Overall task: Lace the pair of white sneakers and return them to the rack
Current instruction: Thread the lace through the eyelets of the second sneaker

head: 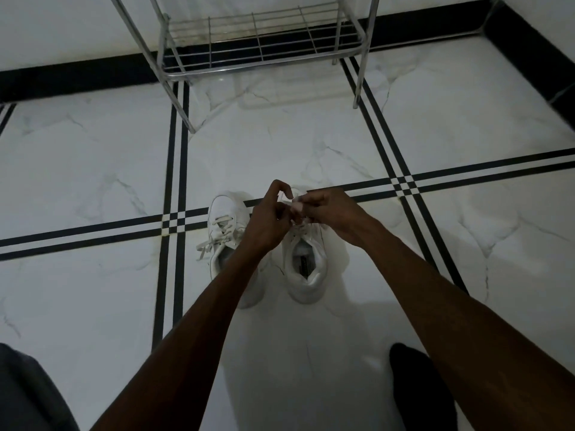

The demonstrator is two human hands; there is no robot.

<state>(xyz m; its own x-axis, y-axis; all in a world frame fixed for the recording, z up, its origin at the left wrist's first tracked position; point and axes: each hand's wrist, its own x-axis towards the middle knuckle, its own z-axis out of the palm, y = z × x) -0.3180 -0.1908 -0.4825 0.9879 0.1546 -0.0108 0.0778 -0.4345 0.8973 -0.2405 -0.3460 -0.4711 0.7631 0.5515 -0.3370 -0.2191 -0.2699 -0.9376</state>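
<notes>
Two white sneakers stand side by side on the tiled floor, toes pointing away from me. The left sneaker (pixel 225 231) has its lace threaded, with loose ends trailing off its left side. Over the front of the right sneaker (pixel 306 265) my left hand (pixel 269 219) and my right hand (pixel 326 209) meet, each pinching part of that shoe's white lace (pixel 287 202). My hands hide the right shoe's eyelets and toe. The metal shoe rack (pixel 261 62) stands beyond the shoes against the wall, and its lowest shelf holds nothing.
The floor is white marble-look tile with black double stripes (pixel 174 169). A black skirting (pixel 77 76) runs along the wall. A dark foot or sock (pixel 413 384) is at the bottom right and a grey-clad knee (pixel 28 396) at the bottom left.
</notes>
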